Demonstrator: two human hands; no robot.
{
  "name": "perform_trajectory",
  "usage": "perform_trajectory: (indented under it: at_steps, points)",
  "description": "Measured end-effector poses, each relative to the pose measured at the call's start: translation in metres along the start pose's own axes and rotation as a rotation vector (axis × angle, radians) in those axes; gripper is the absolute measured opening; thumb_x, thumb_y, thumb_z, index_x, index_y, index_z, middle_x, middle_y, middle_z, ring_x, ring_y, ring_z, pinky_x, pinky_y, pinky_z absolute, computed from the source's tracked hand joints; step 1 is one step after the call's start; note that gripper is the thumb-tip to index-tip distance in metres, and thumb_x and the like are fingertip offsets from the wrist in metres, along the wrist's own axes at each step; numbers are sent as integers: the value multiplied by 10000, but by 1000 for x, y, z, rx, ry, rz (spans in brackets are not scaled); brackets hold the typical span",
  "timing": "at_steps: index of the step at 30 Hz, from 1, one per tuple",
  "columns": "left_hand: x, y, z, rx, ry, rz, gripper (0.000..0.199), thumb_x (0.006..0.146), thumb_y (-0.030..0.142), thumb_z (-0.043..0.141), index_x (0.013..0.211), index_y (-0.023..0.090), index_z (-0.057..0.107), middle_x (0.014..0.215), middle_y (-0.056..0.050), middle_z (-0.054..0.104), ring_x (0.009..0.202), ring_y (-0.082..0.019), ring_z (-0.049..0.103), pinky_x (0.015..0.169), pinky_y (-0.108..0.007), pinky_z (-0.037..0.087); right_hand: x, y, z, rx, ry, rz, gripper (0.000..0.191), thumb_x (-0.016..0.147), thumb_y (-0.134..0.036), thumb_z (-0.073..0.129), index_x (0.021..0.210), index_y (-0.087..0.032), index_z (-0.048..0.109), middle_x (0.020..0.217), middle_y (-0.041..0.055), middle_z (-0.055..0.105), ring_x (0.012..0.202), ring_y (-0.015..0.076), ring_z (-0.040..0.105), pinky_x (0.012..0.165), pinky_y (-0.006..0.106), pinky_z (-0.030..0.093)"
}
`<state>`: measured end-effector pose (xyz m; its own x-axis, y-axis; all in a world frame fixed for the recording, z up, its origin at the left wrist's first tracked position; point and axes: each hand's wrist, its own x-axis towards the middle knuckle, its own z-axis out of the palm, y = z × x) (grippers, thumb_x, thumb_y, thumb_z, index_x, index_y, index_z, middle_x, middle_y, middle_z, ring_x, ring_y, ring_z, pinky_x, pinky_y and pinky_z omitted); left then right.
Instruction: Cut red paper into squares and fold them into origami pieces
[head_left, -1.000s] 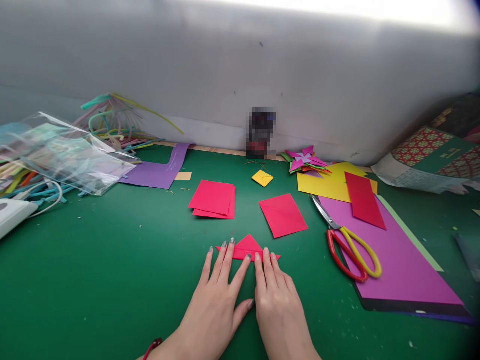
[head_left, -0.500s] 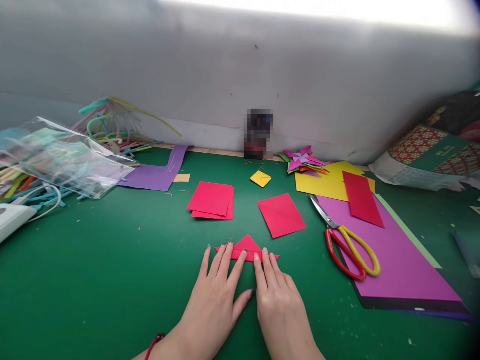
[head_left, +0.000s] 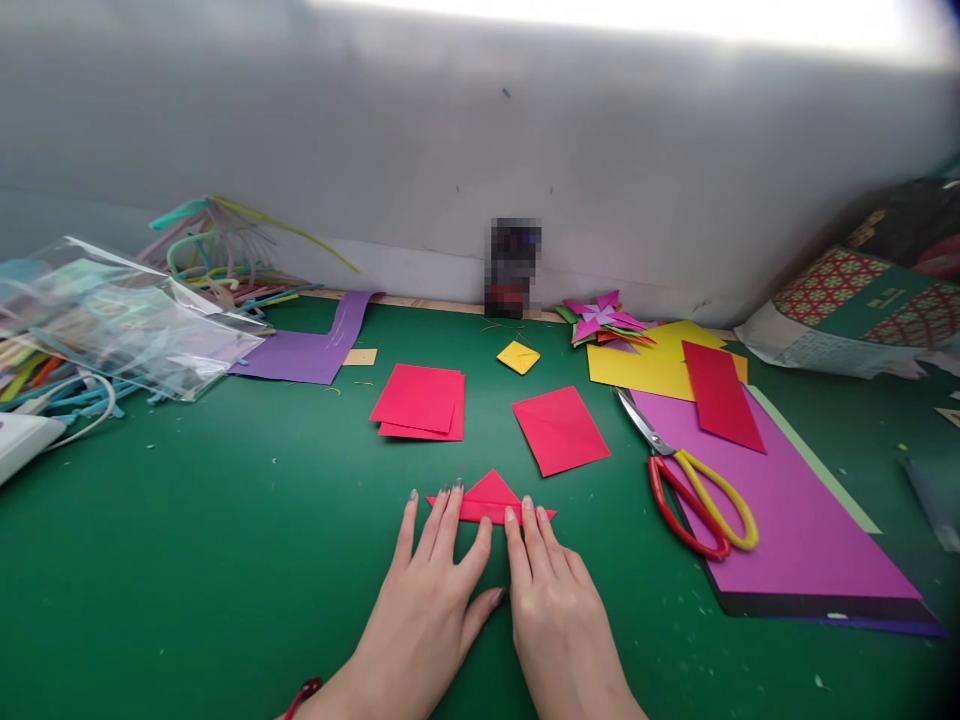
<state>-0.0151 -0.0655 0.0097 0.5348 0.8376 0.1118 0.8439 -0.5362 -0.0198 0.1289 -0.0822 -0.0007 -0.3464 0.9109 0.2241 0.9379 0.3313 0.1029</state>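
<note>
Red folded paper (head_left: 492, 488), triangular with a band along its near edge, is held flat on the green tabletop (head_left: 247, 570) at clock centre, 12 being toward the wall (head_left: 360, 130). Its left end is covered by the spread, palm-down left hand (head_left: 424, 600), index finger bent at the near edge; its right end is pressed by the close-set, extended fingers of the right hand (head_left: 559, 600). Nothing is gripped by either. For a sharp crease, pressure is best run outward from the middle, layers kept from creeping.

At 3, red-and-yellow-handled metal scissors (head_left: 661, 447) are laid over a magenta paper sheet (head_left: 810, 540). At 1, a loose red paper square (head_left: 562, 430) is noted; at 11, stacked red paper squares (head_left: 416, 400). Both could be nudged by a forward slide. Beyond, at 12, a small yellow folded-paper diamond (head_left: 518, 357) is seen.
</note>
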Motion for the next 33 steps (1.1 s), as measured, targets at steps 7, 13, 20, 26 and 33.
perform_trajectory:
  at_steps: [7, 13, 20, 26, 33]
  points:
    - [-4, -2, 0, 14, -44, 18, 439, 850, 374, 386, 1252, 198, 395, 1391, -197, 268, 1288, -325, 203, 977, -583, 223, 0, -3, -2, 0, 19, -4, 462, 759, -39, 313, 1156, -52, 548, 1228, 223, 485, 1090, 342, 498, 729, 420, 509]
    - [-4, -1, -1, 59, -42, 22, 447, 855, 386, 369, 1258, 195, 401, 1403, -171, 256, 1301, -316, 166, 981, -600, 195, 0, -4, -2, 11, 54, 10, 472, 755, -8, 277, 1115, -39, 581, 1194, 229, 515, 1057, 340, 527, 702, 411, 518]
    - [-6, 5, 3, 100, 28, 24, 485, 885, 411, 259, 1243, 144, 447, 1372, -148, 335, 1285, -290, 235, 1002, -560, 188, 0, -3, -6, 39, 106, -3, 477, 758, -9, 261, 1105, -29, 588, 1205, 199, 520, 1052, 324, 533, 703, 394, 521]
    - [-6, 5, 1, 94, 57, 36, 495, 887, 426, 247, 1216, 145, 487, 1292, -127, 461, 1238, -266, 338, 988, -507, 246, 2, -4, -5, 90, 183, -18, 445, 737, -18, 291, 1022, -5, 632, 1080, 190, 616, 985, 301, 571, 770, 427, 492]
    - [-7, 7, 2, 54, 26, 7, 507, 878, 455, 246, 1218, 168, 490, 1264, -106, 496, 1202, -260, 391, 993, -516, 224, 5, -4, -4, 119, 202, -25, 419, 741, -57, 317, 1008, 6, 635, 1030, 197, 638, 945, 308, 591, 850, 503, 446]
